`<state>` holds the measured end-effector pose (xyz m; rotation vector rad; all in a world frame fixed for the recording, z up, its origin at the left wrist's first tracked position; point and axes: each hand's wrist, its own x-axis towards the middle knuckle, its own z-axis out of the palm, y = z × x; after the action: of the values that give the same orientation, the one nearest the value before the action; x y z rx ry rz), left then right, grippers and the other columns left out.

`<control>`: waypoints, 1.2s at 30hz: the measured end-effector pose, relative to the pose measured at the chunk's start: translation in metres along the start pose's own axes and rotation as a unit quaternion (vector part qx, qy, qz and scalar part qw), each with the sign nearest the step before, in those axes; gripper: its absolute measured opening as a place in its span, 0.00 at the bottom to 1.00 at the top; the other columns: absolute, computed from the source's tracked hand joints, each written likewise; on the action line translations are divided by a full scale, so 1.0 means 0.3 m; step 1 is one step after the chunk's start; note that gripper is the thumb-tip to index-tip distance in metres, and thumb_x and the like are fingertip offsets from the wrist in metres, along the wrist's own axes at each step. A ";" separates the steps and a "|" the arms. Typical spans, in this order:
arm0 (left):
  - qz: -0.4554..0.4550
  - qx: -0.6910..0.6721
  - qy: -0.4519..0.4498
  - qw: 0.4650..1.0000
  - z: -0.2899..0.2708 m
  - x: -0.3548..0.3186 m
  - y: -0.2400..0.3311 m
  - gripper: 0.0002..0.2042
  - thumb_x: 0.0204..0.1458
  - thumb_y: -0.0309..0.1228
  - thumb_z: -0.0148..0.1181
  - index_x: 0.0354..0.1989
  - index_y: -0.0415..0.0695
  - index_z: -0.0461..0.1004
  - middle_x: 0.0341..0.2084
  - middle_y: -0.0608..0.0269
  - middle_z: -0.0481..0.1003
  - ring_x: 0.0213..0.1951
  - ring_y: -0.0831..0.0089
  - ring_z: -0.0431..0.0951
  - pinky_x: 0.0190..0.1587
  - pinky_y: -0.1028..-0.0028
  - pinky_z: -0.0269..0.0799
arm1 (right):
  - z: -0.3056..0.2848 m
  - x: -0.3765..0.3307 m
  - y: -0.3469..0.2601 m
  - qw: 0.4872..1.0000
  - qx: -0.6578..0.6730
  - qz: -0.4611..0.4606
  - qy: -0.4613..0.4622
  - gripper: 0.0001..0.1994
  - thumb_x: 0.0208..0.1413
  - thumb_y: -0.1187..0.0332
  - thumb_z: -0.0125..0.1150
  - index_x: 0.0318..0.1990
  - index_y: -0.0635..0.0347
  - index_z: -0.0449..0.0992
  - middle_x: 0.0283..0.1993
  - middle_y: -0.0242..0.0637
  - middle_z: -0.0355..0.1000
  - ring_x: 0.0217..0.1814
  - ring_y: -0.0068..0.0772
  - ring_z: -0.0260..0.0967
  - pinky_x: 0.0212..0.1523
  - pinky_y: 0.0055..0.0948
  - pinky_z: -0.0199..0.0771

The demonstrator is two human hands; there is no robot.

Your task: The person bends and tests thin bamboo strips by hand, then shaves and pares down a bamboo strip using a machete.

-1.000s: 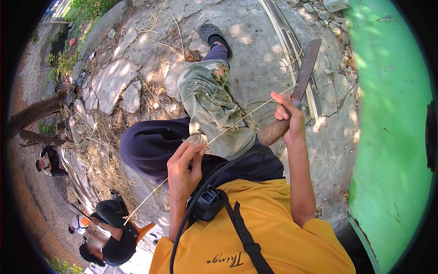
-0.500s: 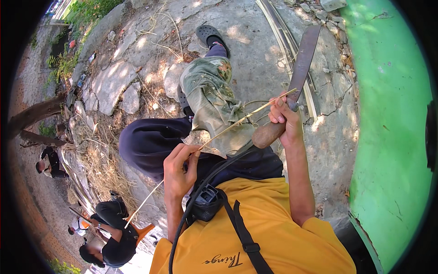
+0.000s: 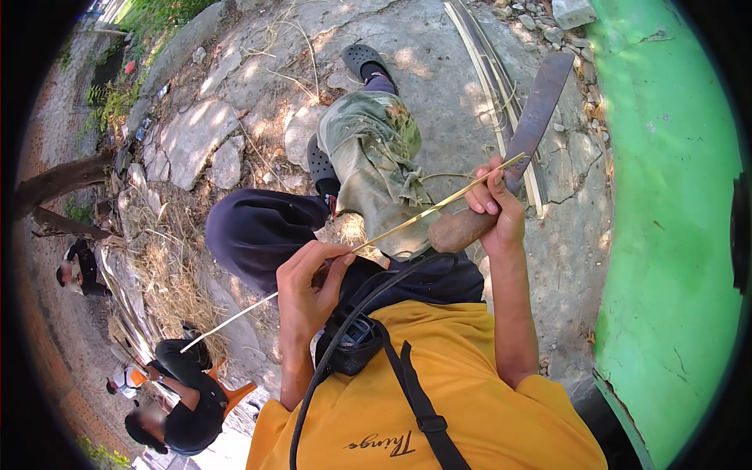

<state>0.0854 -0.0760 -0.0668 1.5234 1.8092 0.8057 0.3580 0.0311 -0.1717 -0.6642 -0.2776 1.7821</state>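
A thin pale strip of split bamboo or cane (image 3: 415, 221) runs slantwise across my lap between both hands. My left hand (image 3: 309, 286) pinches it near the middle, and its tail sticks out to the lower left. My right hand (image 3: 500, 207) is closed round the brown wooden handle (image 3: 462, 229) of a machete while its thumb and fingers also pinch the strip's upper end. The machete's broad dark blade (image 3: 542, 110) points up and away to the right. A worn greenish cloth (image 3: 372, 149) covers one of my legs.
Long pale strips (image 3: 493, 78) lie on cracked concrete (image 3: 439, 47) ahead. A green wall (image 3: 666, 235) stands at the right. Dry shavings (image 3: 176, 274) pile up at left. A person in black (image 3: 192, 411) sits on an orange stool (image 3: 237, 392); others are farther off. A black cable (image 3: 313, 376) crosses my front.
The strip has shifted slightly, its tail now reaching farther left and lying flatter. The machete blade has tilted a little to the right. Both hands keep their hold.
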 end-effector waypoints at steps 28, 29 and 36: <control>0.074 0.093 0.053 0.992 -0.036 -0.002 -0.007 0.05 0.55 0.19 0.67 0.34 0.38 0.76 0.26 0.62 0.75 0.20 0.76 0.72 0.25 0.74 0.67 | 0.065 -0.009 0.034 0.998 -0.026 -0.055 0.028 0.09 0.69 0.67 0.68 0.43 0.48 0.70 0.40 0.36 0.74 0.23 0.12 0.57 0.30 0.21 0.64; 0.058 0.092 0.035 0.993 -0.036 -0.001 -0.009 0.05 0.55 0.19 0.67 0.35 0.38 0.76 0.26 0.62 0.76 0.20 0.75 0.73 0.25 0.74 0.68 | 0.060 -0.003 0.041 0.998 -0.029 -0.049 0.039 0.09 0.69 0.68 0.68 0.43 0.48 0.70 0.40 0.37 0.74 0.23 0.13 0.57 0.29 0.21 0.63; -0.003 0.044 -0.035 0.998 -0.012 0.039 0.010 0.09 0.57 0.25 0.72 0.42 0.39 0.79 0.28 0.61 0.80 0.27 0.74 0.80 0.32 0.73 0.75 | 0.097 0.012 0.046 0.996 -0.059 -0.021 0.063 0.10 0.67 0.68 0.70 0.39 0.50 0.70 0.39 0.38 0.76 0.22 0.14 0.59 0.28 0.22 0.64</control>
<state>0.0830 -0.0642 -0.0631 1.5803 1.8171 0.6695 0.3297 0.0344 -0.1560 -0.8465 -0.3098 1.6859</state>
